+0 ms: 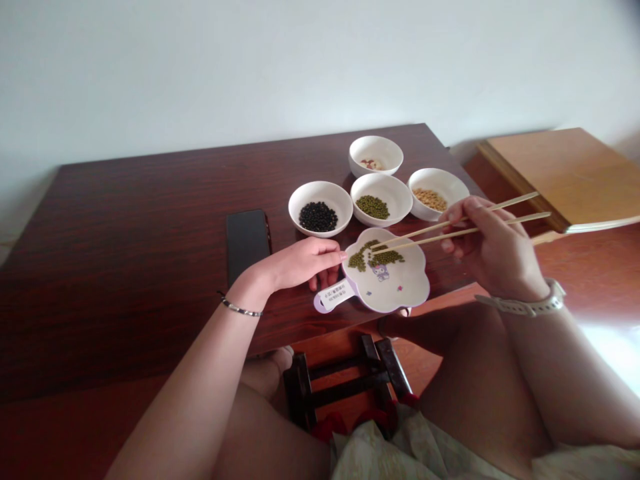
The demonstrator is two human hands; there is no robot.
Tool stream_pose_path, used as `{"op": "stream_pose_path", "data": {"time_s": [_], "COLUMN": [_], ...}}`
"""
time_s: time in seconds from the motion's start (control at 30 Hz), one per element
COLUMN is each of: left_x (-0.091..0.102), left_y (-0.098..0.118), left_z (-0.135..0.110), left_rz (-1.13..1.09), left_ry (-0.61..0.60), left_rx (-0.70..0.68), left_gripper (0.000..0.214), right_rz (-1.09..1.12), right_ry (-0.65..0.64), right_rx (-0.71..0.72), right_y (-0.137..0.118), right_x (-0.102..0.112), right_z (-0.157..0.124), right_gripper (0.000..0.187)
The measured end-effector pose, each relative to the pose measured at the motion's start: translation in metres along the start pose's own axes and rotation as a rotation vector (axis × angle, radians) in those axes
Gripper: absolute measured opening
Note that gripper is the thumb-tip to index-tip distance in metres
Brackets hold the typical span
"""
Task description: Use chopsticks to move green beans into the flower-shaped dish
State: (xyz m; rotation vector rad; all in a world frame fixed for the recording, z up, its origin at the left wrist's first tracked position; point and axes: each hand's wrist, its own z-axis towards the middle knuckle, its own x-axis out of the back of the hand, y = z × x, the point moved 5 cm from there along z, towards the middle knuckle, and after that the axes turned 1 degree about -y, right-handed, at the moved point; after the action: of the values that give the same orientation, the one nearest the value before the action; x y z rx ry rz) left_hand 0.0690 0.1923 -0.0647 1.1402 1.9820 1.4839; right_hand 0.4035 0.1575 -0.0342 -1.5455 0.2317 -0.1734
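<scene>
My right hand (493, 243) is closed around a pair of wooden chopsticks (425, 235). Their tips rest among green mung beans (387, 258) on a white flower-shaped plate (413, 280) with a purple rim, a cartoon print and a labelled handle (336, 295). On the plate's left edge, my left hand (313, 260) grips the rim, its lower fingers curled beside the handle. Behind the plate stand white bowls: one with black beans (319, 217), one with mung beans (373, 207), one with yellowish beans (430, 199) and a rear one (376, 150) with pale and reddish pieces.
A dark phone (247, 243) lies on the dark wooden table (150, 253), left of the bowls. Past the table's right end is a lighter brown wooden surface (570, 177). A pale wall (250, 67) rises behind. Below the front edge, a dark stool frame (345, 380) stands between my legs.
</scene>
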Motion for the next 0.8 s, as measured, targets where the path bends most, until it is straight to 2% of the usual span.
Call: {"op": "stream_pose_path", "data": {"time_s": [0.2,0.57,0.8], "left_x": [-0.0002,-0.0007,-0.0013], "left_y": [0.001,0.0032,0.0053], "left_z": [-0.0003,-0.0009,-0.0021], "left_rz": [-0.005,-0.007,-0.007], "left_ry": [0.004,0.011,0.008], "left_rx": [0.005,0.005,0.016], "left_gripper": [0.05,0.053,0.05], "right_rz": [-0.033,-0.049,-0.031], "right_ry": [-0.075,-0.062,-0.026], "right_rx": [-0.019,-0.022,-0.006], "right_y": [-0.0019,-0.0019,0.0003], "right_x": [-0.0061,-0.0064,-0.004], "right_z": [-0.0035,-0.0049,-0.0036], "right_gripper": [0.044,0.047,0.041]}}
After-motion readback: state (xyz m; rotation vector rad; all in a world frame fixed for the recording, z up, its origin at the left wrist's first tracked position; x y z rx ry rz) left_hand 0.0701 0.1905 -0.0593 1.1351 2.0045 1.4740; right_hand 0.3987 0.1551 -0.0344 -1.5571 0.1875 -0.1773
